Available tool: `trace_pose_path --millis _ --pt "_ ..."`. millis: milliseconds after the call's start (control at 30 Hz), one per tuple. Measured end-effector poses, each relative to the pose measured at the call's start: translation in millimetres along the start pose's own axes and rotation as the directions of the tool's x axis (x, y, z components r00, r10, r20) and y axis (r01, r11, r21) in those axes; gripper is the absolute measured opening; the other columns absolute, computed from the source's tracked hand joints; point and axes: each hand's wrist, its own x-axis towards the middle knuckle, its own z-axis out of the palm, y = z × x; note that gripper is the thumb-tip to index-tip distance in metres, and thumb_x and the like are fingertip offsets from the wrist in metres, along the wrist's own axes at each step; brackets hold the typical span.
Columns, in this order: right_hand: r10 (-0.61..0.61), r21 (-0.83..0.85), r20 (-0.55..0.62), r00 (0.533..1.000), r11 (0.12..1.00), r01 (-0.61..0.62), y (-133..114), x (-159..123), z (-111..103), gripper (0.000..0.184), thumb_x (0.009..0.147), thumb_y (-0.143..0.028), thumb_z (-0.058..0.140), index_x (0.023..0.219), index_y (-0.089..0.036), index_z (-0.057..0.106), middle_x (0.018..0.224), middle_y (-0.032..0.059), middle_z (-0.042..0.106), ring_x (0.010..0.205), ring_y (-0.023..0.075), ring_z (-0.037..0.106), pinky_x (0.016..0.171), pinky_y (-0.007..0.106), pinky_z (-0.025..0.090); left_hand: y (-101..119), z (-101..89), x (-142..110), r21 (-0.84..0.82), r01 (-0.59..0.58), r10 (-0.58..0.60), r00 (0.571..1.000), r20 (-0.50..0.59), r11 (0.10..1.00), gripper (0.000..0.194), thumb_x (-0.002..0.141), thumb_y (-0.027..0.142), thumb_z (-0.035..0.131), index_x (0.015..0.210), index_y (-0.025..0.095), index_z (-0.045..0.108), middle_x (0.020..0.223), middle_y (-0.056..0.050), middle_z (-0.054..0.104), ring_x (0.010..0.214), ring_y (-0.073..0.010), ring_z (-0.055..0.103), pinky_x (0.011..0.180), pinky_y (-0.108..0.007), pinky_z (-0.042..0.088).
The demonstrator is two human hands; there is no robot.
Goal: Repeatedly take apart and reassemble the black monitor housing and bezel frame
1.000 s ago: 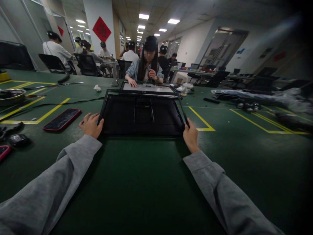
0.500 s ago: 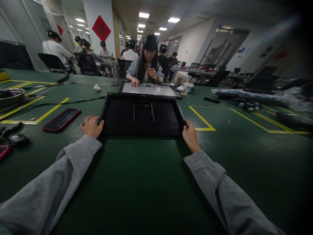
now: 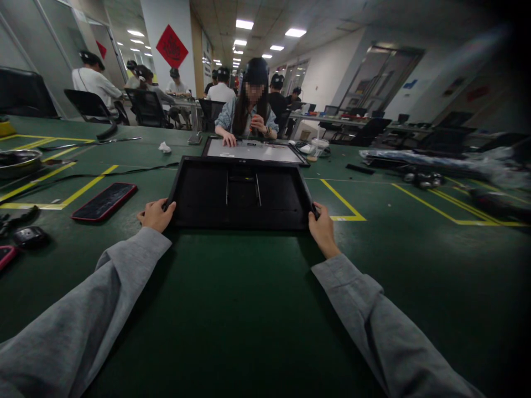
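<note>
A black monitor back cover (image 3: 199, 193), hollow side up with two metal strips near its middle, is held between my hands over the green table. At its left edge my left hand (image 3: 156, 214) is closed, thumb on the rim. My right hand (image 3: 322, 228) grips the opposite edge near the front corner. Just beyond the cover lies a flat display panel (image 3: 261, 150) in a black frame. A co-worker (image 3: 249, 105) leans over that panel, one hand resting on it and the other holding a small orange-handled tool (image 3: 251, 128).
A red-edged phone (image 3: 105, 202), a black mouse (image 3: 31, 237) and a metal bowl (image 3: 20, 163) are on the left. Crumpled tissue (image 3: 165, 147) lies farther back. A plastic cup (image 3: 319, 146) stands beside the panel. Plastic-wrapped parts (image 3: 431, 161) lie at right.
The fingers of my left hand have drawn in slightly against the cover's edge. The cover has barely moved. The co-worker's tool hand has shifted a little.
</note>
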Motion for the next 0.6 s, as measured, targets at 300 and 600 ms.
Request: trace_pose_path --millis 300,600 --pt "0.006 0.015 -0.010 1.000 1.000 -0.006 1.5 0.9 0.5 0.042 0.088 -0.032 0.046 0.126 -0.016 0.057 0.124 0.0179 0.067 0.114 0.0299 0.064 0.101 0.051 0.047 1.1 -3.9 2.9 -0.046 0.040 -0.038 0.998 0.042 0.998 0.055 0.095 0.056 0.039 0.130 0.023 0.066 0.128 -0.014 0.068 0.125 -0.0363 0.056 0.110 -0.060 0.027" --pt "0.009 0.002 -0.012 1.000 1.000 -0.009 3.5 1.9 2.2 0.042 0.089 -0.030 0.044 0.126 -0.016 0.057 0.122 0.0175 0.067 0.113 0.0289 0.064 0.102 0.051 0.046 3.3 -4.6 -0.4 -0.087 0.032 -0.031 0.999 0.014 0.996 0.052 0.095 0.051 0.043 0.136 0.023 0.059 0.127 -0.015 0.069 0.127 -0.0336 0.057 0.111 -0.060 0.026"
